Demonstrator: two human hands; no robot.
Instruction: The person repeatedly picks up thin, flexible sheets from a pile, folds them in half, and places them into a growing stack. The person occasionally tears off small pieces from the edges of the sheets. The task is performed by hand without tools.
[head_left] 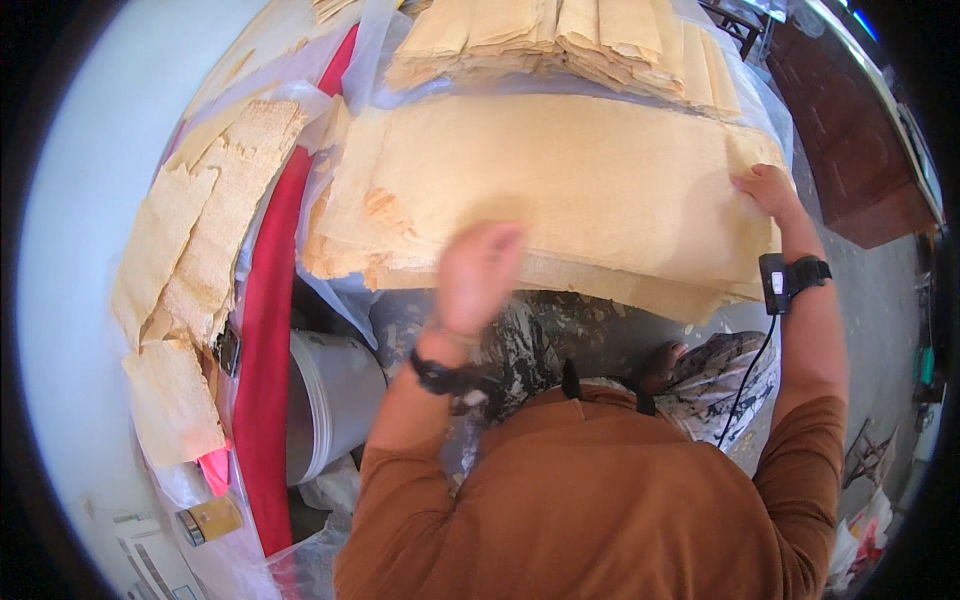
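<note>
A wide stack of thin, pale tan sheets [560, 170] lies before me, its left edge ragged with a torn orange-brown patch near the lower left. My right hand [765, 190] is closed on the right edge of the top sheet. My left hand [478, 270] is over the stack’s near edge, left of middle; it is motion-blurred with fingers curled, and whether it holds anything is unclear. Both wrists wear dark straps, the right with a small device and cable.
More sheet piles [540, 40] lie at the back, and rough pieces [190, 250] at left beside a red strip [270, 350]. A white bucket [330, 400] sits below, a jar [210, 520] at lower left, a dark wooden cabinet [840, 120] at right.
</note>
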